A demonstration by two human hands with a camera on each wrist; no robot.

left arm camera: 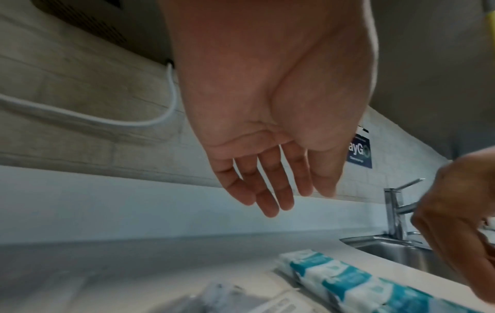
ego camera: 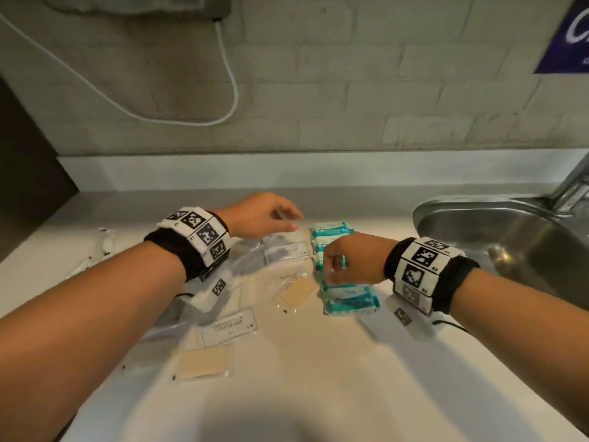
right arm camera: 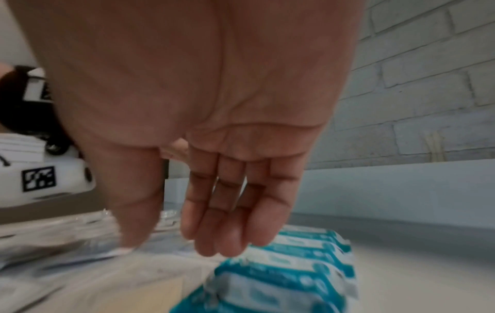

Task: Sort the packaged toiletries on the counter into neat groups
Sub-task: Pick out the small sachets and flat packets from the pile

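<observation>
A row of teal-and-white packets (ego camera: pixel 348 298) lies on the white counter (ego camera: pixel 318 378) just left of the sink. My right hand (ego camera: pixel 334 269) hovers over the middle of that row, fingers relaxed and empty in the right wrist view (right arm camera: pixel 227 233). My left hand (ego camera: pixel 287 218) reaches over clear packets with white labels (ego camera: pixel 287 250) at the back, its fingers straight and holding nothing (left arm camera: pixel 267 190). Beige flat packets (ego camera: pixel 296 293) (ego camera: pixel 204 362) and a labelled conditioner packet (ego camera: pixel 229 327) lie scattered nearer me. The teal row also shows below both hands (left arm camera: pixel 348 279) (right arm camera: pixel 294 264).
A steel sink (ego camera: pixel 510 237) with a tap (ego camera: pixel 573 183) sits to the right of the packets. More clear packets (ego camera: pixel 105 240) lie at the far left of the counter. A white cable (ego camera: pixel 229 74) hangs on the brick wall behind.
</observation>
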